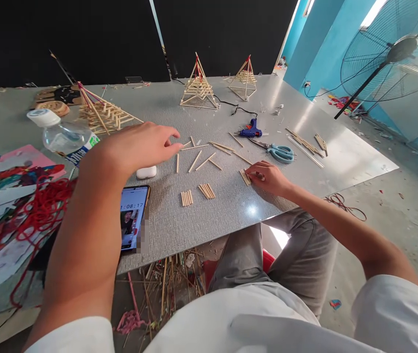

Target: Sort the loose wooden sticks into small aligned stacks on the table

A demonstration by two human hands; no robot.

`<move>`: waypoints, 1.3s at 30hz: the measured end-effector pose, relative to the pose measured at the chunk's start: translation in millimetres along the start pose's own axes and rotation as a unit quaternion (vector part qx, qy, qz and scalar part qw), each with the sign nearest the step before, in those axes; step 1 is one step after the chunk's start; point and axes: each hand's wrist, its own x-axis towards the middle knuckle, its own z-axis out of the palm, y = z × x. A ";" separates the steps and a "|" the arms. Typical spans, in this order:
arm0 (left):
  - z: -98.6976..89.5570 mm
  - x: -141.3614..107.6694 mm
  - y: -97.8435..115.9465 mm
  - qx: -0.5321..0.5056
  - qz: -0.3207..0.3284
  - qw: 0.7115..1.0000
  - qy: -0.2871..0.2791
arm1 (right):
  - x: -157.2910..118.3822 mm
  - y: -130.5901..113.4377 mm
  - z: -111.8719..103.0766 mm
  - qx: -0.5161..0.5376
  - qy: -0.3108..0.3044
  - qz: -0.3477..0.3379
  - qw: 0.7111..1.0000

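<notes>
My left hand [150,142] is over the table, left of scattered short sticks [195,161]; its thumb and forefinger are apart, with nothing between them. My right hand [267,177] rests at a small row of short sticks [244,177], its fingertips bent together at the row's right side; whether they pinch a stick is too small to tell. Two more small groups lie near the front edge, a left group [186,198] and a right group [207,191]. Longer sticks [304,142] lie at the right.
Blue-handled scissors [281,153] and a blue glue gun [251,128] lie behind my right hand. Stick pyramids [198,90] stand at the back. A phone [134,215], white case [146,172], bottle [61,137] and red yarn [49,208] are left; a fan [402,49] is right.
</notes>
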 end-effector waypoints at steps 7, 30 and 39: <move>-19.5 -18.3 -9.9 -0.033 -0.029 0.998 0.033 | -2.6 -2.9 -1.9 0.030 0.009 -0.005 0.999; -27.8 -31.0 -37.9 -0.052 -0.039 0.994 0.088 | 79.6 -9.0 -3.4 -0.032 0.155 -0.023 0.987; -36.1 -44.0 -36.6 -0.060 -0.044 0.992 0.097 | 174.5 16.7 22.0 -0.117 0.020 -0.031 0.992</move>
